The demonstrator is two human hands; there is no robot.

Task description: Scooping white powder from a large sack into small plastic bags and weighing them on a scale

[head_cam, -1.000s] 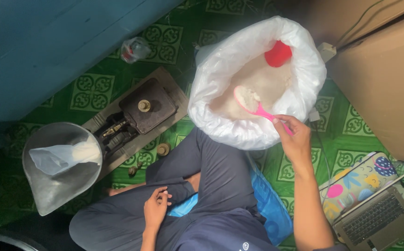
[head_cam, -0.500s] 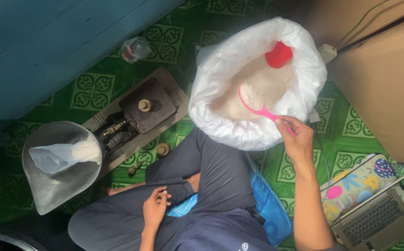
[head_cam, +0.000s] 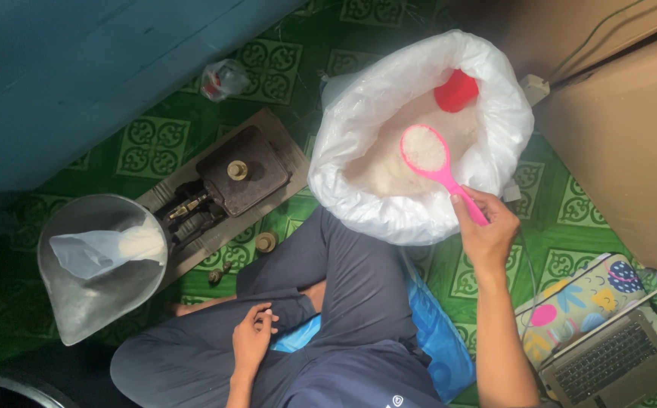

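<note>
The person sits on the floor [head_cam: 154, 147], which is green with a pattern. The right hand [head_cam: 487, 230] reaches out in front, with the arm stretched long. Its fingers are closed around the handle of a pink scoop [head_cam: 438, 168]. The scoop is held flat above the big white sack [head_cam: 359, 151], and its round end is full of white grains. The left hand [head_cam: 253, 340] rests on the person's leg in dark pants, with the fingers loosely curled and nothing in it.

The big white sack stands open, right in front of the knee. It holds a lot of white grains [head_cam: 389, 162]. A red cup [head_cam: 455, 91] sits in the grains at the far side.

To the left is a brown scale [head_cam: 230, 177] with a metal pan [head_cam: 102, 268]. A small clear bag [head_cam: 109, 248] with some white grains lies in the pan. A small crumpled bag [head_cam: 221, 79] lies near the blue wall. A brown box [head_cam: 623, 143] stands on the right. An open laptop [head_cam: 608, 359] sits by the right arm.
</note>
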